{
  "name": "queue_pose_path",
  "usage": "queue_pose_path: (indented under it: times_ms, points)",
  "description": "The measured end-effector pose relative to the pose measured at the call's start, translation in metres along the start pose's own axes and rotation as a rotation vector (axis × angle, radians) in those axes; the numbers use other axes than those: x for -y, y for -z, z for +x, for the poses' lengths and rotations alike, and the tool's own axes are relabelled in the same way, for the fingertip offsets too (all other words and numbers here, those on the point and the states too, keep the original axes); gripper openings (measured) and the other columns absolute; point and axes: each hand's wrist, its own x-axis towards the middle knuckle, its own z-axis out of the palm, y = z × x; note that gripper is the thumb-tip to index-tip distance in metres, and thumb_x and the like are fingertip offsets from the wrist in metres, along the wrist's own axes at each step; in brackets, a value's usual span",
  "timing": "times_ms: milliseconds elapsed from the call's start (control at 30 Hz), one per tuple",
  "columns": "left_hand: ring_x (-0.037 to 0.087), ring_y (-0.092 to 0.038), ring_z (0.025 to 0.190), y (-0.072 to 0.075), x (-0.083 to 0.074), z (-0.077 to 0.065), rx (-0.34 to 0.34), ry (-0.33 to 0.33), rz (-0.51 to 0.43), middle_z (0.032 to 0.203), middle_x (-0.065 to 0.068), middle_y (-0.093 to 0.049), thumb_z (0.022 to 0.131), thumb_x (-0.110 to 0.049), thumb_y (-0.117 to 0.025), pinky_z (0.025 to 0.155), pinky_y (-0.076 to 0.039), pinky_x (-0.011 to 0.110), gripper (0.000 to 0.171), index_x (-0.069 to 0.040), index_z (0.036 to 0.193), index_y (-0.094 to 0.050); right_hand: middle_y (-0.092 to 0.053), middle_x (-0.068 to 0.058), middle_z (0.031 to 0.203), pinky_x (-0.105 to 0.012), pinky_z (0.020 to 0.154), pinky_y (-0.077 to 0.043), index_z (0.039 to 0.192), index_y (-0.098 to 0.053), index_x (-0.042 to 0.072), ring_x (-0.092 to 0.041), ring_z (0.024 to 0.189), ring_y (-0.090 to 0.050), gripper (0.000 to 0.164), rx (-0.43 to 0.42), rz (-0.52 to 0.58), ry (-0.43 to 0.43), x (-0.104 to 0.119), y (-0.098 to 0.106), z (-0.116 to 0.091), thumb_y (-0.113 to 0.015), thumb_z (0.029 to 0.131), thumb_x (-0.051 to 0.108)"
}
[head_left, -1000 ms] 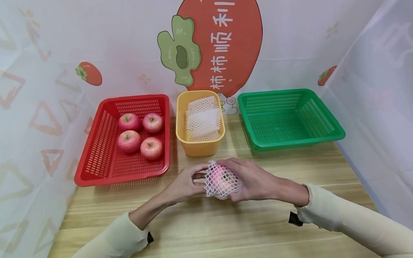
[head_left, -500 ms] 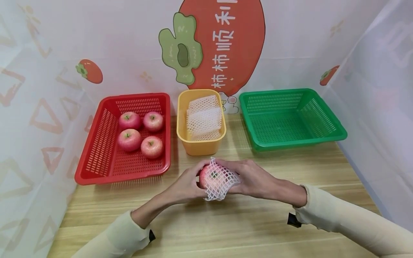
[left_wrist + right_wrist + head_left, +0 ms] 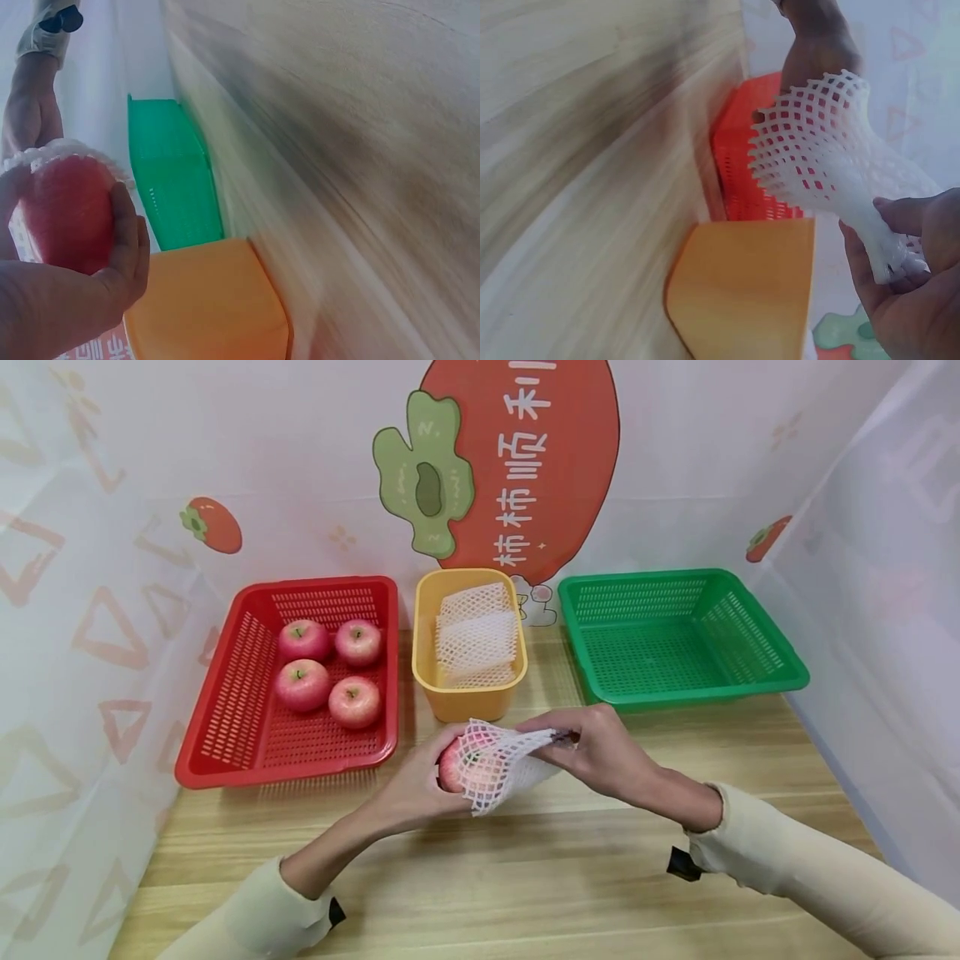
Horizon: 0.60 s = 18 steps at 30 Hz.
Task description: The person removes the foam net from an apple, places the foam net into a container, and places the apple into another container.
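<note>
My left hand [image 3: 416, 791] grips a red apple [image 3: 452, 767] above the table, fingers and thumb curled around its side. A white foam fruit net [image 3: 489, 767] covers the right part of the apple, its open mesh edge spread over the stem. In the left wrist view the apple's bare lower side [image 3: 69, 217] faces the camera, with the net's rim across its top. My right hand [image 3: 617, 753] pinches the gathered far end of the net; in the right wrist view the net [image 3: 814, 150] flares from those fingers toward the left hand.
A red basket [image 3: 197, 758] with several apples stands at the left. Behind the hands is a yellow bin [image 3: 471, 703] containing folded foam nets [image 3: 476, 635]. The green basket [image 3: 637, 700] at the back right shows a bare bottom. White printed sheets enclose the table [image 3: 525, 893].
The apple and left hand have shifted left. My right hand has moved off the apple's side and now pulls the net's tail out to the right, where it is gathered and stretched.
</note>
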Motion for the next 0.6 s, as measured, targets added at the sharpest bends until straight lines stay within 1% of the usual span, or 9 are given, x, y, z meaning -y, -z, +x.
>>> queue_pose_path:
  times_ms: [133,267,433,500,600]
  points:
    - [0.024,-0.063,0.119,0.005,0.0,-0.003,-0.045,0.019,0.041,0.136,0.009,-0.066,0.075,-0.018,-0.09,0.105,-0.051,0.046,0.079,-0.013,0.147,-0.056,-0.082,-0.001,0.1,-0.026,0.067,-0.06,0.106,-0.085,0.01,-0.01,0.083,-0.074,0.028,-0.049,0.005,-0.037,0.004,0.009,0.003,-0.085,0.083,-0.007]
    - [0.023,-0.065,0.115,0.01,0.0,-0.004,-0.069,0.027,0.044,0.132,0.008,-0.067,0.077,-0.02,-0.091,0.102,-0.054,0.044,0.076,-0.013,0.145,-0.058,-0.082,-0.001,0.097,-0.026,0.066,-0.06,0.102,-0.084,0.01,-0.01,0.082,-0.074,0.025,-0.08,0.014,-0.042,0.008,0.017,0.006,-0.085,0.083,-0.007]
    - [0.017,-0.066,0.112,0.017,-0.004,-0.009,-0.083,0.07,0.07,0.129,0.0,-0.069,0.077,-0.033,-0.094,0.099,-0.055,0.041,0.078,-0.019,0.145,-0.058,-0.081,-0.003,0.095,-0.025,0.064,-0.059,0.101,-0.084,0.007,-0.01,0.077,-0.072,0.024,-0.109,0.0,-0.036,0.013,0.026,0.011,-0.088,0.081,-0.004]
    - [0.016,-0.067,0.112,0.02,-0.006,-0.011,-0.086,0.075,0.08,0.131,-0.002,-0.069,0.078,-0.037,-0.095,0.098,-0.055,0.04,0.079,-0.021,0.146,-0.057,-0.081,-0.004,0.095,-0.024,0.062,-0.058,0.101,-0.084,0.006,-0.01,0.074,-0.07,0.024,-0.121,-0.008,-0.034,0.014,0.03,0.014,-0.088,0.081,-0.005]
    - [0.016,-0.067,0.112,0.025,-0.01,-0.014,-0.096,0.074,0.088,0.131,-0.003,-0.068,0.078,-0.037,-0.095,0.096,-0.056,0.041,0.08,-0.025,0.146,-0.056,-0.081,-0.005,0.095,-0.022,0.063,-0.057,0.102,-0.083,0.005,-0.011,0.072,-0.069,0.024,-0.135,-0.011,-0.033,0.016,0.036,0.019,-0.088,0.081,-0.005]
